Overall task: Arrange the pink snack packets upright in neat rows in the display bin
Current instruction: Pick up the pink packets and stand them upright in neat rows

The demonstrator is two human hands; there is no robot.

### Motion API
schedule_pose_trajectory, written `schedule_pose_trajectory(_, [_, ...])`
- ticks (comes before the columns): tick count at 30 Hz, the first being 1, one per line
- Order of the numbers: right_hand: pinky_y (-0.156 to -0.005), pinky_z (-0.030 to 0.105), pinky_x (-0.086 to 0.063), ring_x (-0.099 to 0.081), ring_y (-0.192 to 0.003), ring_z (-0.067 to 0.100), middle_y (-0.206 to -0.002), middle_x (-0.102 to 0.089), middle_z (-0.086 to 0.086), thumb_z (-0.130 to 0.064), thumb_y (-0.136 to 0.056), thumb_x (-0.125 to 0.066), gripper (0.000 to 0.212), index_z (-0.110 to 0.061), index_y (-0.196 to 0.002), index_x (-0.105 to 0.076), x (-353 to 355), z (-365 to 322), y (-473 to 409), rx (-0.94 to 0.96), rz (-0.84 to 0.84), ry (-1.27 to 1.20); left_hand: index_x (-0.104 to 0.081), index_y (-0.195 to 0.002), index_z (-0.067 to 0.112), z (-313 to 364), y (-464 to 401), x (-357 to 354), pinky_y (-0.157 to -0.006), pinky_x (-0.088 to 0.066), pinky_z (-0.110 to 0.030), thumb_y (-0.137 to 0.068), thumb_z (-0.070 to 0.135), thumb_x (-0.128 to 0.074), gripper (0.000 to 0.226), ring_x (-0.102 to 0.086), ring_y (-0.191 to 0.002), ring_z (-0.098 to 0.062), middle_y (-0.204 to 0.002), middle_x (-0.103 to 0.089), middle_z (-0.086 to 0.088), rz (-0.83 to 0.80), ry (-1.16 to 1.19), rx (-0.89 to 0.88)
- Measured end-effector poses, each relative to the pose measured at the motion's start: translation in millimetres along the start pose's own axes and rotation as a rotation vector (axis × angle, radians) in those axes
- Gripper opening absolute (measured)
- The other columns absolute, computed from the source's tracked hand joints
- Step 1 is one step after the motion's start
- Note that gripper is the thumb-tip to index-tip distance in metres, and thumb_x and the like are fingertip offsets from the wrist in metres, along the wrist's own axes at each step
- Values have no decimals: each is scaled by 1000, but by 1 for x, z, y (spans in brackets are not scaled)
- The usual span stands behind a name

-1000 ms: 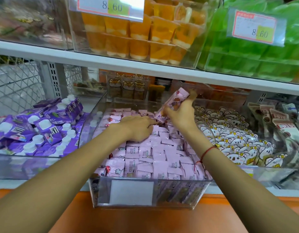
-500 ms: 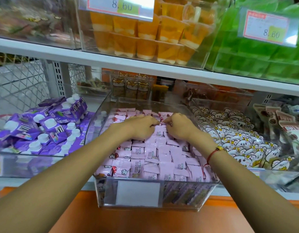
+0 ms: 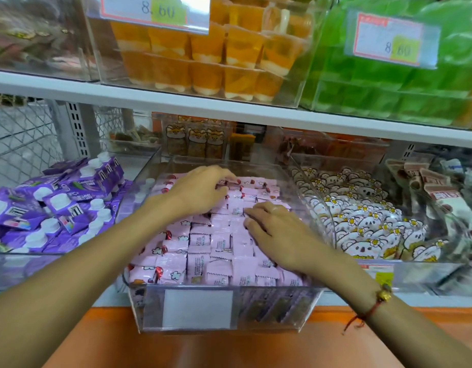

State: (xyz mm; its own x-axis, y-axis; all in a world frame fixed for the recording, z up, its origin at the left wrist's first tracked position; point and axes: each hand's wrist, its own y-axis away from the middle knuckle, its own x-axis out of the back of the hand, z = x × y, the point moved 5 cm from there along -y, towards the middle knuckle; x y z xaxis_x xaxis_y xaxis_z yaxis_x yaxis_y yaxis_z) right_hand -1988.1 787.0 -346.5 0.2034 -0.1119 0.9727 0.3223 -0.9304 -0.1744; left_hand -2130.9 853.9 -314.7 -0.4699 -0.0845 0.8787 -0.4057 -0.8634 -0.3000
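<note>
Head view: a clear, hard-walled plastic display bin [image 3: 308, 309] sits at the centre of the shelf, its front face bearing a blank white rectangular label [image 3: 197, 309]. Inside it the pink snack packets [image 3: 219, 245] stand packed in rows: small glossy pillow-shaped wrappers with crimped, zigzag ends, some printed with white clouds and red marks, others showing blocks of fine print too small to read.

The left hand [image 3: 200, 191] lies over the packets toward the bin's 12 o'clock end, fingers spread and bent down with their tips among the wrappers; whether it pinches one cannot be told. The right hand [image 3: 276, 232] rests flat on the packets at about 3 o'clock within the bin, fingers nearly straight and pointing toward 9 o'clock, grasping nothing. A red cord bracelet [image 3: 370, 309] with a gold bead circles the right wrist.

At 9 o'clock of the bin, purple pouches [image 3: 57, 208] with white round caps lie heaped. At 3 o'clock are white packets [image 3: 367, 221] printed with bears and yellow flowers. At 12 o'clock above, translucent orange jelly cups [image 3: 203, 54] sit behind a price tag [image 3: 155, 10] reading "8.60"; at 1 o'clock a second price tag [image 3: 391, 39] also reads "8.60" on green packs [image 3: 375, 86].
</note>
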Motion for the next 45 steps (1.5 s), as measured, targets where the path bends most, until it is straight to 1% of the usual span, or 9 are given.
schedule_pose_trajectory(4, [-100, 34, -34, -43, -119, 26, -134, -49, 5, -38, -100, -28, 45, -18, -136, -47, 0, -1, -2, 3, 41, 4, -60, -123, 28, 15, -18, -4, -78, -41, -19, -95, 24, -54, 29, -52, -99, -4, -127, -60, 6, 45, 74, -60])
schedule_pose_trajectory(8, [-100, 35, -33, -42, -119, 28, -135, -47, 9, -37, -100, -28, 44, -16, -134, -48, -1, -2, -1, 4, 41, 31, -61, -124, 26, 38, -40, -27, -97, -45, -39, -93, 29, -56, 32, -54, -115, -14, -134, -56, 3, -188, 6, -145])
schedule_pose_trajectory(11, [-97, 40, -34, -41, -116, 31, -138, -44, 12, -34, -101, -26, 43, -12, -132, -48, 1, -5, 1, 41, 31, 55, -63, -120, 27, 41, -53, -38, -96, -46, -40, -91, 38, -57, 32, -54, -115, -16, -131, -58, 4, -289, -165, -146])
schedule_pose_trajectory(19, [-103, 36, -30, -38, -121, 27, -137, -44, 7, -36, -101, -26, 47, -14, -140, -40, -1, -3, 2, 7, 35, 15, -64, -109, 21, 43, -62, -34, -67, -37, -26, -96, 33, -50, 23, -53, -88, -15, -110, -63, 0, -98, -259, -134])
schedule_pose_trajectory(27, [-100, 38, -39, -42, -122, 26, -132, -47, 9, -37, -99, -36, 41, -13, -130, -49, 13, -5, -7, -18, -46, -48, -56, -104, 19, 32, -61, -18, -70, -48, -31, -99, 27, -43, 16, -60, -87, -21, -103, -64, -6, 192, 199, 108])
schedule_pose_trajectory(31, [-89, 37, -48, -56, -108, 30, -120, -59, 12, -25, -91, -53, 27, -12, -114, -59, 62, 15, -28, -151, 131, -71, -58, -106, 22, 33, -50, -13, -63, -44, -24, -98, 30, -46, 16, -62, -88, -16, -103, -66, 1, 276, 193, 59])
schedule_pose_trajectory(36, [-86, 34, -49, -55, -105, 25, -114, -55, 8, -33, -78, -74, 59, -7, -123, -47, 78, 48, -39, -328, 80, -243, -57, -97, 29, 46, -29, 8, -53, -40, -17, -98, 32, -46, 11, -56, -66, 1, -82, -59, 13, 490, 425, 84])
schedule_pose_trajectory(41, [-70, 12, -51, -61, -89, 6, -95, -63, -9, -17, -81, -73, 40, -14, -118, -58, 67, 44, -32, -158, 28, -780, -63, -100, 16, 33, -13, 12, -72, -59, -29, -98, 21, -48, 16, -66, -82, -14, -105, -67, -6, 442, 972, 347])
schedule_pose_trajectory(45, [-60, 6, -46, -62, -84, 5, -101, -65, -5, -21, -78, -76, 43, -14, -117, -58, 62, 35, -22, -126, 175, -741, -61, -101, 11, 18, 3, 3, -56, -57, -19, -98, 10, -46, 15, -64, -71, -8, -99, -67, -11, 352, 1412, 572])
